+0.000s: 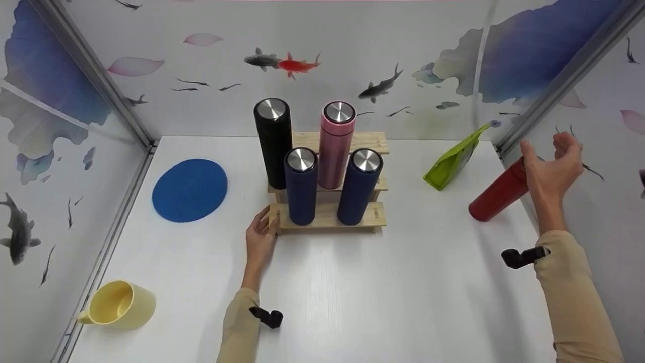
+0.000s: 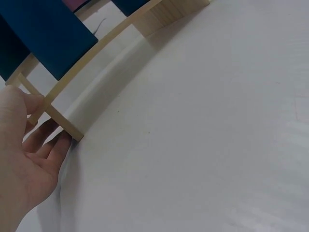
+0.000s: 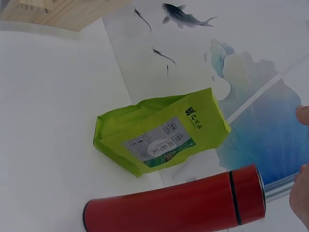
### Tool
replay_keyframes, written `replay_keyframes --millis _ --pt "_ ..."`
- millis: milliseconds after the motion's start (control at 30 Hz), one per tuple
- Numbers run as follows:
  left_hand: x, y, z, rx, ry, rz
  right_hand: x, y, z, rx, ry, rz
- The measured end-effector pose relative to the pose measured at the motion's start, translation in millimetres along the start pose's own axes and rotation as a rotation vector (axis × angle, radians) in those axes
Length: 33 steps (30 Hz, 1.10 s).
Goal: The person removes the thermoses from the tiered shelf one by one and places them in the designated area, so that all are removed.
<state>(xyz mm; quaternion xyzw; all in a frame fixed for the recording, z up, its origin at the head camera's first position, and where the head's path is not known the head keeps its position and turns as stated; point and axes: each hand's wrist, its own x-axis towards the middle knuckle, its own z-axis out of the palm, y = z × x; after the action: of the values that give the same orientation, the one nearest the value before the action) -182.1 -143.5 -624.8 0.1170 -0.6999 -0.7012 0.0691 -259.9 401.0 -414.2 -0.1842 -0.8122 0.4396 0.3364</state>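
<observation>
A stepped wooden rack carries a black thermos, a pink thermos and two navy thermoses, all upright. My left hand grips the rack's front left end. In the left wrist view, its thumb lies at the board and the other fingers are by the rack's leg. Over on the right, a red thermos stands on the table. My right hand is beside its top with fingers spread. The right wrist view has a gap between those fingers and the red thermos's cap.
A green pouch stands between the rack and the red thermos. To the left lie a round blue mat and a yellow mug. Printed walls with metal corner strips enclose the white table.
</observation>
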Motion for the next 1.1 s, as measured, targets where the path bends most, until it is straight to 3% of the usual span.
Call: replay_keyframes --millis 167,533,633,867,1100 --pt "-1.4 -9.5 2.8 0.0 0.007 -0.019 -8.9 -10 3 0.008 -0.032 -0.046" --pt "-0.8 -7.6 2.4 -0.023 -0.016 0.003 -27.9 -51 18 0.079 -0.108 -0.073" --pt "-3.2 -0.9 0.7 -0.024 -0.02 -0.011 -34.5 -63 23 0.103 -0.136 -0.067" --pt "-13.1 30.4 -1.8 -0.009 -0.043 -0.01 -51.6 -92 30 0.17 -0.176 -0.099" --pt "-13.3 34.9 -3.1 -0.01 -0.043 -0.012 -62.4 -111 40 0.239 -0.226 -0.123"
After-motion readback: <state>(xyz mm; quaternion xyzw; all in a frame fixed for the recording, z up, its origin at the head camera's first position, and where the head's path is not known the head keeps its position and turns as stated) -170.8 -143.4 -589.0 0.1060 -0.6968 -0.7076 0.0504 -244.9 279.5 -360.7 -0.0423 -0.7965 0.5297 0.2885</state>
